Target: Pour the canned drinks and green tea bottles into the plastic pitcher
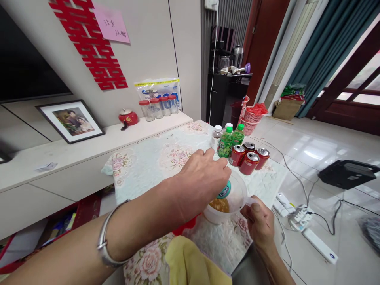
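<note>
My left hand (203,180) reaches over a translucent plastic scoop (237,194), its fingers bent down at the rim. Below those fingers a round teal label (225,190) shows; the item that bears it is mostly hidden, so I cannot make out what the fingers hold. Amber-brown liquid (220,204) lies in the scoop. The scoop's handle is gripped by my right hand (261,221), thumb on top. Part of a red container (185,226) shows under my left forearm, and a yellow cloth (194,263) lies nearest to me.
Beyond my hands on the flowered tablecloth (145,154) stand red cans (248,163), green bottles (226,143) and a white-capped bottle (216,138). Red-lidded jars (154,109), a red pot (128,117) and a framed photo (70,120) line the shelf. Power strips (320,245) lie on the floor.
</note>
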`<move>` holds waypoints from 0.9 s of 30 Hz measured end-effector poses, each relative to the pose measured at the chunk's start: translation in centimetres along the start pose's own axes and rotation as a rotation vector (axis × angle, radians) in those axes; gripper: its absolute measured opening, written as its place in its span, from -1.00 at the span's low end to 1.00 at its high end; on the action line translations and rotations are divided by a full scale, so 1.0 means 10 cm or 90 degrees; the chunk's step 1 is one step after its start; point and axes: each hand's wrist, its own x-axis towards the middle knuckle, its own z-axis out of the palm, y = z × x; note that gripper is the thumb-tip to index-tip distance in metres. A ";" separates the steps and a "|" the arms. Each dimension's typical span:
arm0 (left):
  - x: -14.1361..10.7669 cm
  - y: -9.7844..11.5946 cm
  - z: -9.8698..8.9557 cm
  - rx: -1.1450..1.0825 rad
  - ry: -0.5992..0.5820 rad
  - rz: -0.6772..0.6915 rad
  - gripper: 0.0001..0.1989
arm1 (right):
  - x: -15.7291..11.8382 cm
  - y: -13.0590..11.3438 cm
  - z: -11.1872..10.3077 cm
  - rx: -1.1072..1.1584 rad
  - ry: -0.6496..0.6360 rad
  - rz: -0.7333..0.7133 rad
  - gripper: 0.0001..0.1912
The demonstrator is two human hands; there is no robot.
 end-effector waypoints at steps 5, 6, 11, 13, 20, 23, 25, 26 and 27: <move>-0.01 -0.02 0.07 0.004 0.029 0.012 -0.67 | 0.00 0.00 0.00 -0.015 0.007 -0.002 -0.62; 0.00 -0.02 0.06 0.008 0.032 0.014 -0.65 | 0.00 0.00 0.01 -0.018 0.009 -0.003 -0.62; 0.04 0.04 -0.15 0.025 0.019 0.020 -0.71 | 0.00 -0.01 0.01 -0.038 0.014 -0.005 -0.61; 0.05 0.07 -0.24 0.025 0.008 0.014 -0.78 | -0.01 -0.01 0.01 -0.047 0.013 -0.003 -0.61; 0.06 0.10 -0.29 0.042 0.031 0.028 -0.73 | 0.00 -0.03 0.02 -0.066 0.009 -0.007 -0.59; 0.06 0.09 -0.27 0.047 0.034 0.031 -0.65 | 0.01 -0.03 0.03 -0.064 0.010 -0.010 -0.58; 0.06 0.08 -0.27 0.049 0.042 0.035 -0.60 | 0.01 -0.02 0.02 -0.066 0.010 -0.008 -0.58; 0.06 0.08 -0.27 0.049 0.049 0.037 -0.61 | 0.00 -0.01 0.02 -0.068 0.010 -0.007 -0.59; 0.06 0.08 -0.26 0.047 0.058 0.040 -0.63 | 0.00 0.00 0.01 -0.071 0.010 -0.005 -0.59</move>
